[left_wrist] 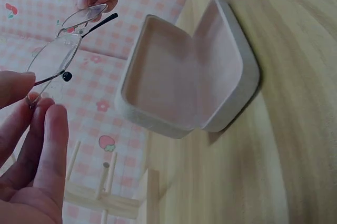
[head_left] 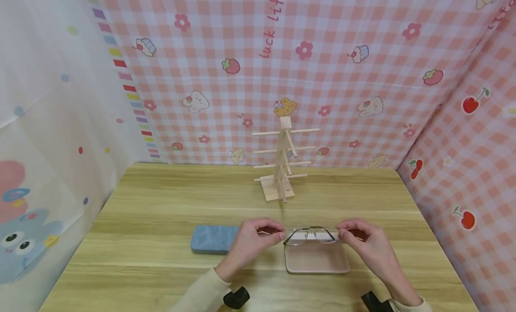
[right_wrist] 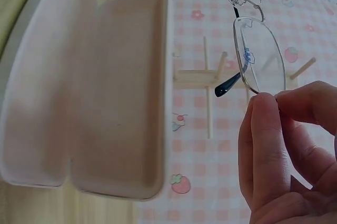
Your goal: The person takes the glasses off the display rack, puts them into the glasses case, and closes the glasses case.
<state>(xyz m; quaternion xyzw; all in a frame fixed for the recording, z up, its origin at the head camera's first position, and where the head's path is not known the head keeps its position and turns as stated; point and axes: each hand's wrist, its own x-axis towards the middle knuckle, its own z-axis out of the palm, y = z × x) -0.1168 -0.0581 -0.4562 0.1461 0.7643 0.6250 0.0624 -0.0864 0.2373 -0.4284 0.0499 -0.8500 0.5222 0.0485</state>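
A pair of thin metal-framed eyeglasses [head_left: 309, 236] with clear lenses and black temple tips is held up between both hands. My left hand [head_left: 254, 241] pinches one end of the frame between thumb and fingers. At the other end, my right hand [head_left: 368, 244] pinches the frame the same way. Just below the eyeglasses stands an open glasses case [head_left: 316, 260], its pink lining bare in both halves [left_wrist: 163, 71]. Close beside the left hand lies a shut blue glasses case [head_left: 213, 238], its right end hidden behind that hand.
Toward the back of the wooden table [head_left: 161, 200] stands a wooden display rack [head_left: 282, 159] with several pegs sticking out. Pink checked cloth [head_left: 250, 88] hangs behind and to the right; a white patterned cloth [head_left: 60, 123] hangs on the left.
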